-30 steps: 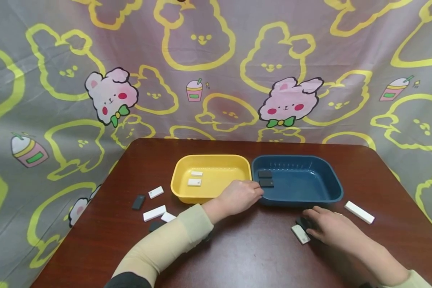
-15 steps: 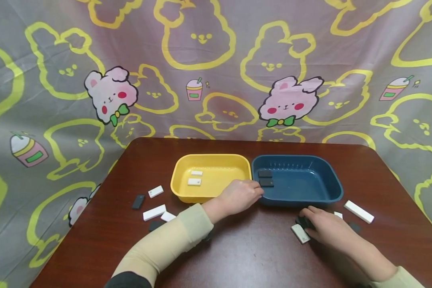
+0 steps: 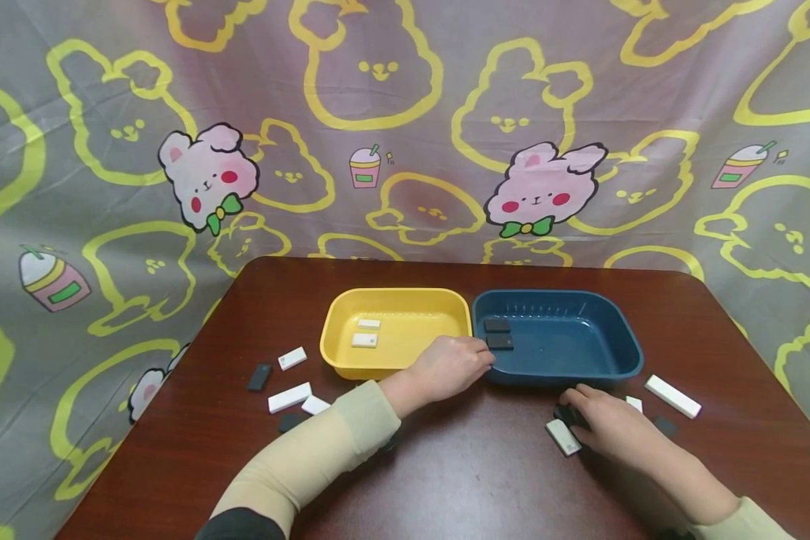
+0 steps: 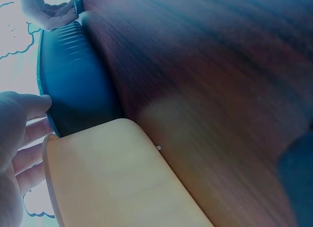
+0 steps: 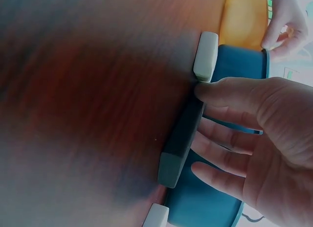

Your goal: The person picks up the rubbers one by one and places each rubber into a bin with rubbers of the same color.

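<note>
In the head view my left hand (image 3: 448, 367) holds the near left rim of the blue plastic bin (image 3: 567, 379), beside the yellow bin (image 3: 351, 370). The left wrist view shows its thumb on the blue wall and its fingers over the far side of the rim. My right hand (image 3: 617, 426) is on the table in front of the blue bin, pinching a black rectangular block (image 5: 181, 139) between thumb and fingers. A white block (image 3: 564, 438) lies right at the black one's end. Two black blocks (image 3: 500, 343) lie inside the blue bin, two white blocks (image 3: 364, 340) inside the yellow.
At right lie a long white block (image 3: 673, 396), a white block (image 3: 634, 404) partly behind my hand and a dark one (image 3: 664, 426). Several blocks lie at left, among them a black block (image 3: 259, 377) and a long white one (image 3: 289, 397); my left sleeve covers part of that group.
My right hand has shifted slightly left over the black block, uncovering a white and a dark block on its right. The left hand stays at the blue rim.
</note>
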### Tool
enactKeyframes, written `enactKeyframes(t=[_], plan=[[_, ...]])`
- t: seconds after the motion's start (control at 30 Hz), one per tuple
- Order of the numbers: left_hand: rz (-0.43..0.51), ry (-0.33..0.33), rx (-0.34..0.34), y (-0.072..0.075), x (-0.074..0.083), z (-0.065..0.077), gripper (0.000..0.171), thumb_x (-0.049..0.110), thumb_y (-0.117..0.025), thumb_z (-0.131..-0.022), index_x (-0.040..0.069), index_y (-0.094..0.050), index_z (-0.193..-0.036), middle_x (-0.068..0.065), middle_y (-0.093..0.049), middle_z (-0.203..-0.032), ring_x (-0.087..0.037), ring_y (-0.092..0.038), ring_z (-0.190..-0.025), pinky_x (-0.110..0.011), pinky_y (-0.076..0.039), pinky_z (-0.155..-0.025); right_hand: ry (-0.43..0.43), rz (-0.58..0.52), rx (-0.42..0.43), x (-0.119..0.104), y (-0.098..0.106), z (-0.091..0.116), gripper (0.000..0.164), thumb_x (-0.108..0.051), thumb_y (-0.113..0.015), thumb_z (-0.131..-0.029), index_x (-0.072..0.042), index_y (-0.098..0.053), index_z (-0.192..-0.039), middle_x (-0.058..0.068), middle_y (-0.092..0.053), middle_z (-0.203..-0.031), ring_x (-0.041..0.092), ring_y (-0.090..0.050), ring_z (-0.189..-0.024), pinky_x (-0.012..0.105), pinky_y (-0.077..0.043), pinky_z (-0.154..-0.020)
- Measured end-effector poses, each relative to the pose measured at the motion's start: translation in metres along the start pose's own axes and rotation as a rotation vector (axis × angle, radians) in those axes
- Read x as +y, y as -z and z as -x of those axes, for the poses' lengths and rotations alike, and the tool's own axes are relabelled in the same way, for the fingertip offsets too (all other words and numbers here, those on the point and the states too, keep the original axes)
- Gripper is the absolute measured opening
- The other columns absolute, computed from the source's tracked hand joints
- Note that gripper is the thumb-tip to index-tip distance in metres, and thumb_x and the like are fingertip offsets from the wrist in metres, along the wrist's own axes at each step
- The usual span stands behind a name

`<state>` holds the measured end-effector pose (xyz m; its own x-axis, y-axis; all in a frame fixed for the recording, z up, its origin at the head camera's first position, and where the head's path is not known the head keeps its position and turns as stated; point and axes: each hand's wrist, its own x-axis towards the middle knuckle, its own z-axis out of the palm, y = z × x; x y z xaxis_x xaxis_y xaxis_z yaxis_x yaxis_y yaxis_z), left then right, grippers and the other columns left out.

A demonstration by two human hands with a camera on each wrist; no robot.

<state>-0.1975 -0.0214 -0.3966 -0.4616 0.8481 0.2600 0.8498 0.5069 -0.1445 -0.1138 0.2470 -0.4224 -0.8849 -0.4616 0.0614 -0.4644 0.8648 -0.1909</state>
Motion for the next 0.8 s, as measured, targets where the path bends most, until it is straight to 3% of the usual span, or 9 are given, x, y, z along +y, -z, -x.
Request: enactKeyframes(t=[0.27, 0.53, 0.8], plan=[[-0.007, -0.006, 0.012, 0.000, 0.000, 0.000, 0.017, 0.026, -0.063, -0.096, 0.017, -0.073, -0.105, 0.004, -0.069, -0.095, -0.007, -0.063, -0.084, -0.017, -0.050, -0.076, 0.030, -0.046, 0.031, 0.001, 0.001, 0.000, 0.035, -0.009, -0.085, -0.070, -0.010, -0.064, -0.098, -0.004, -0.060, -0.087, 0.010, -0.056, -0.072, 0.033, -0.053, -0.063], [0.000, -0.001, 0.018, 0.003, 0.000, 0.000, 0.017, 0.026, -0.063, -0.095, 0.017, -0.073, -0.105, 0.004, -0.069, -0.095, -0.007, -0.063, -0.085, -0.017, -0.050, -0.076, 0.004, -0.082, 0.114, -0.004, 0.015, 0.005, 0.038, -0.009, -0.084, -0.071, -0.010, -0.065, -0.103, -0.003, -0.061, -0.092, 0.012, -0.059, -0.078, 0.036, -0.054, -0.066], [0.019, -0.006, 0.024, 0.001, -0.001, 0.000, 0.016, 0.025, -0.065, -0.094, 0.017, -0.074, -0.104, 0.004, -0.069, -0.094, -0.007, -0.063, -0.084, -0.017, -0.050, -0.077, 0.099, -0.051, 0.244, -0.008, 0.038, 0.004, 0.045, -0.008, -0.087, -0.067, -0.009, -0.064, -0.106, -0.004, -0.060, -0.090, 0.010, -0.059, -0.074, 0.030, -0.055, -0.063]])
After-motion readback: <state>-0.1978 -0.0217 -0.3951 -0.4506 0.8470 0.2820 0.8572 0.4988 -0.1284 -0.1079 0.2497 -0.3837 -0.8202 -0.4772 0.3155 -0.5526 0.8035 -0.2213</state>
